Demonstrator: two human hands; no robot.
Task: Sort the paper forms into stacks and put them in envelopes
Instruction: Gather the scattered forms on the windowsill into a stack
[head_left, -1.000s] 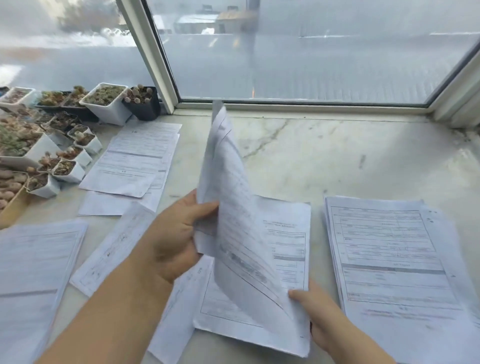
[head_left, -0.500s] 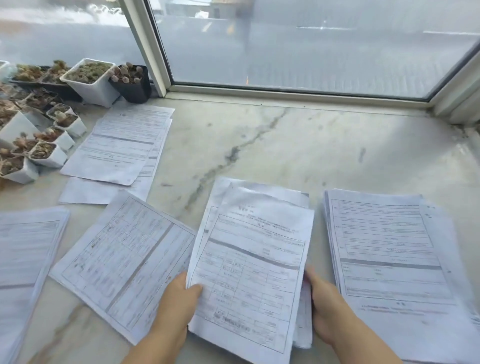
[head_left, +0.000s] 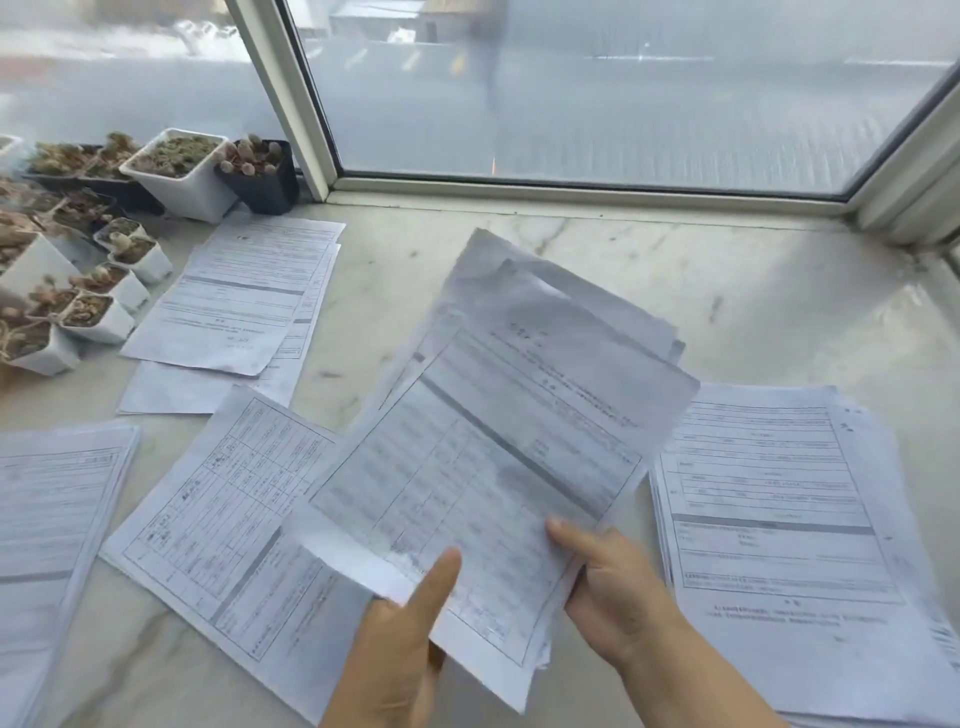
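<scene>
While small potted succulents (head_left: 98, 312) are crowding the marble sill (head_left: 675, 270) at ten o'clock, sorted forms are lying around them: a pile (head_left: 47, 519) at nine o'clock cut off by the frame, a spread (head_left: 244, 296) at eleven, a gridded sheet (head_left: 223, 519) at seven, a thick stack (head_left: 779, 519) at three. At centre, a held sheaf of forms (head_left: 509, 415) is tilting up, motion-blurred, its print unreadable. The left hand (head_left: 400, 649) is pinching its lower corner with the thumb on top; the right hand (head_left: 618, 587) is gripping its lower right edge, fingers hidden underneath.
</scene>
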